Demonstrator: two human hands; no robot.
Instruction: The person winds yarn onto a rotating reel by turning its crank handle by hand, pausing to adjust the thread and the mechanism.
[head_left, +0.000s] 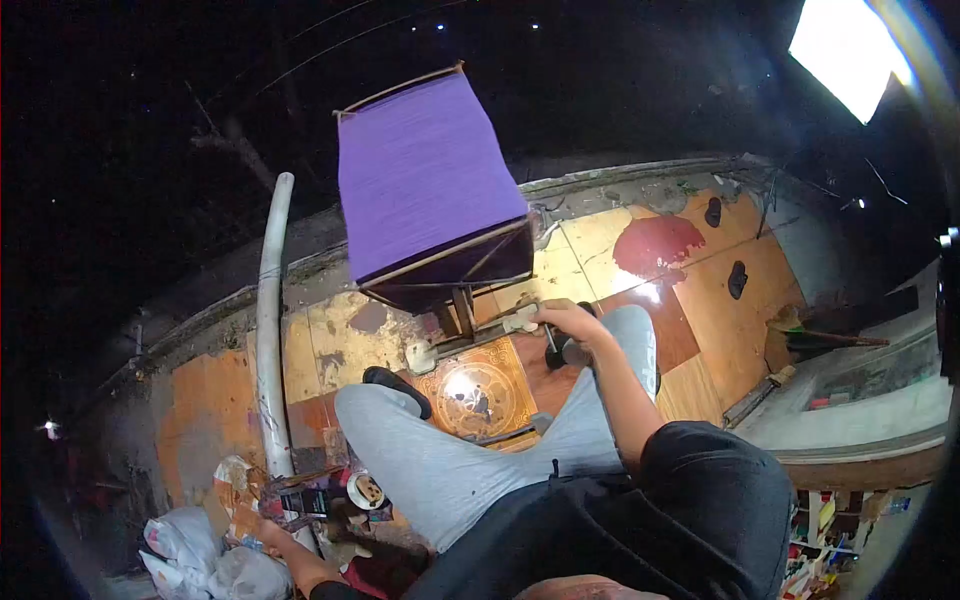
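A large wooden frame wound in fine purple thread or cloth (425, 170) stands tilted in front of me on a dark stand. My right hand (570, 318) is beside its base, fingers curled at a pale, whitish piece (519, 319) at the end of a low bar. What lies inside the fingers is hidden. My left hand (266, 535) reaches down at the lower left, at a crumpled orange-and-white bag (236, 485). Its fingers are too small and dark to make out. A round tin with dark contents (365, 490) sits to the right of that hand.
A pale pipe (270, 330) rises on the left. White plastic bags (185, 545) lie at the lower left. Two dark shoes or slippers (737, 280) rest on the patchwork tiled floor (640, 330), near a red patch (655, 245). A low wall edge (620, 170) runs behind.
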